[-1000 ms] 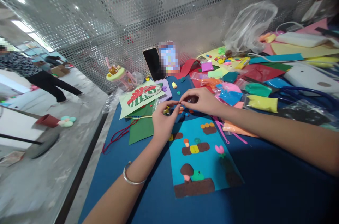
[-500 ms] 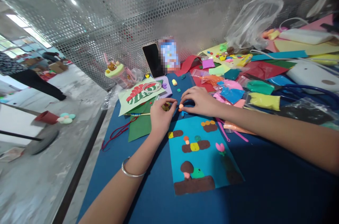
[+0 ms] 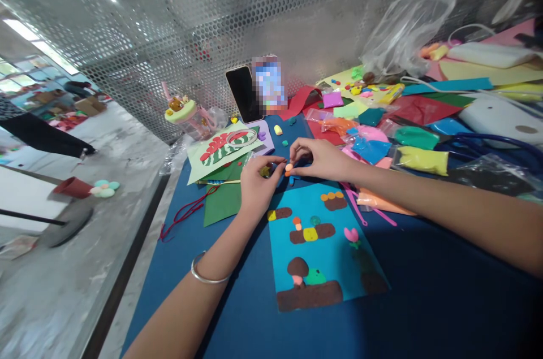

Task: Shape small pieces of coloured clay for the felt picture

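A tiny clay figure [image 3: 289, 168], with a peach ball on top of an orange part, is held between the fingertips of both my hands above the table. My left hand [image 3: 259, 178], a silver bangle on its wrist, pinches at the figure's left side. From the right, my right hand [image 3: 320, 160] grips it between thumb and fingers. Small blue clay bits [image 3: 292, 180] show just beneath. Nearer to me lies a blue sheet [image 3: 316, 260] bearing flat clay shapes: brown blocks, a brown-capped mushroom [image 3: 297, 269], a green mound [image 3: 315, 276] and a pink tulip [image 3: 352, 234].
Bags of coloured clay [image 3: 423, 161] and coloured papers crowd the right side. Two phones, one black-screened [image 3: 245, 93], lean against the perforated metal wall [image 3: 203, 20]. A lidded cup [image 3: 186, 119] and a watermelon picture [image 3: 224, 150] are at left. A person's legs [image 3: 46, 135] show beyond.
The whole view has shifted slightly. My hands stay together at the small clay figure, its orange part now more covered by the fingers.
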Available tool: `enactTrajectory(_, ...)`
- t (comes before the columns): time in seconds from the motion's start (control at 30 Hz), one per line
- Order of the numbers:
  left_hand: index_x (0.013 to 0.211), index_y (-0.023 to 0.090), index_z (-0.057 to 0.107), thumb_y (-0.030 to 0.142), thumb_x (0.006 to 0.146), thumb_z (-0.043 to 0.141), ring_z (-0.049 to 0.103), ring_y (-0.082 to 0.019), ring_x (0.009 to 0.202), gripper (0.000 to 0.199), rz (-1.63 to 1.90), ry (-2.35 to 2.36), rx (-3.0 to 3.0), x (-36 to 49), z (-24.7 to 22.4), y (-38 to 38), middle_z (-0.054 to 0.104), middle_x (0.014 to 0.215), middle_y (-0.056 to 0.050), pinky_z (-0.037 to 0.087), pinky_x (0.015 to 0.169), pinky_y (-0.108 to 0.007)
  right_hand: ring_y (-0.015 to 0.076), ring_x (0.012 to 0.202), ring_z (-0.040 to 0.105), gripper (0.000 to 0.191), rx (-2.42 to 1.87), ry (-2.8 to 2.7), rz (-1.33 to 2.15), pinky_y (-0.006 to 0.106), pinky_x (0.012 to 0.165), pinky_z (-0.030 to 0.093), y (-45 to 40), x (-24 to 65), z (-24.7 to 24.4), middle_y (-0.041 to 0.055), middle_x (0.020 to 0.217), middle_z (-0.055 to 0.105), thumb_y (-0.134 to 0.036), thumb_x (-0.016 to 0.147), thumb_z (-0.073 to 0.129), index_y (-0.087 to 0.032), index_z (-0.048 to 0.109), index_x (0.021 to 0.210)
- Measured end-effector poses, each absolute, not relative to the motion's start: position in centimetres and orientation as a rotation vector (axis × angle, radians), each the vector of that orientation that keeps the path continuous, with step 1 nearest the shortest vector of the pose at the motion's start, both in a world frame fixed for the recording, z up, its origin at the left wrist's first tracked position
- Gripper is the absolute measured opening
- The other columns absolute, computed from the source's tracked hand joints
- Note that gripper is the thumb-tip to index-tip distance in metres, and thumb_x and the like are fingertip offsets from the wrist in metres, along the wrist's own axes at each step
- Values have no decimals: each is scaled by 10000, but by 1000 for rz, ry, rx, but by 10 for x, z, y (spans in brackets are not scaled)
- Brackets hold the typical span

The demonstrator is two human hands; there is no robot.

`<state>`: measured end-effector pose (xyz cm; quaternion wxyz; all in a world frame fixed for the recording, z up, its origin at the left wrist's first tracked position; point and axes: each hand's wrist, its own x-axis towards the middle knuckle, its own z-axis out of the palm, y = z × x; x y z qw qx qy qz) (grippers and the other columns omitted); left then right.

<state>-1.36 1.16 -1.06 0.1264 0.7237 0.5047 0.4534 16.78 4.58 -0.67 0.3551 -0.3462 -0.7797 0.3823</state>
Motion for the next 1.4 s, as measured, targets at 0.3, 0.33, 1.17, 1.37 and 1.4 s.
enactTrajectory(0.3,825,218,719,148,781,637,630,-168,749,116,1298,1447,2195,-13,-10,9,717,789,-8,469,717,-297,209,904,699,251,-878,-2007,1030,335,805,516,45,168,-5,33,876,739,-241,707,717,-204,591,921)
enactTrajectory(0.33,831,218,720,145,781,634,632,-170,754,124,1301,1446,2203,-13,-10,9,719,794,-9,470,723,-300,209,905,698,241,-879,-1997,1042,336,801,519,45,168,-4,34,875,738,-240,706,715,-204,596,913)
enactTrajectory(1.17,1113,235,669,146,849,544,653,-188,954,304,1311,1416,2457,-7,-10,0,720,1073,-40,485,878,-351,187,857,691,186,-863,-1781,1144,346,807,554,48,168,-2,39,885,719,-268,683,718,-195,630,830)
enactTrajectory(1.37,1184,231,636,132,864,514,629,-190,992,357,1282,1405,2407,-6,-10,-2,707,1110,-43,491,895,-357,191,881,691,239,-823,-1747,1190,342,794,565,52,169,-4,34,896,725,-306,703,729,-204,664,909)
enactTrajectory(1.4,1194,238,630,131,863,513,627,-190,1005,367,1281,1403,2378,-6,-10,-3,701,1125,-41,490,906,-362,192,888,691,246,-819,-1735,1198,346,801,564,52,169,-3,34,905,728,-313,707,728,-207,672,921)
